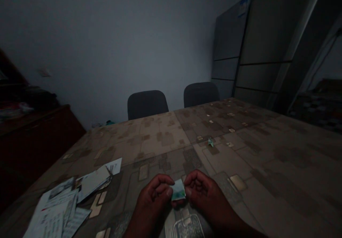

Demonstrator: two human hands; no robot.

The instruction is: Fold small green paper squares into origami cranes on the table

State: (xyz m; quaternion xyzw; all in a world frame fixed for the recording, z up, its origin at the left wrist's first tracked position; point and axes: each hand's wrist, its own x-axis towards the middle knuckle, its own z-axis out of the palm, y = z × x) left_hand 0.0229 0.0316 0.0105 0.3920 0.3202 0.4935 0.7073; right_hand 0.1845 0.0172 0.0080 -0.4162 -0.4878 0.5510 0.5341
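Between my two hands, just above the near part of the table, is a small pale green and white piece of paper (178, 190). My left hand (157, 199) pinches its left edge between thumb and fingers. The right edge is gripped by my right hand (203, 195), whose fingers are curled. Farther off on the table, ahead and to the right, stands a small green folded paper piece (210, 142), touched by neither hand.
The table (160, 138) has a patterned brown cover. Loose papers and cards (57, 209) lie in a pile at the near left. Two dark chairs (148, 104) stand beyond the far edge. A tall cabinet (264, 46) is at the right, a wooden one (40, 138) at the left.
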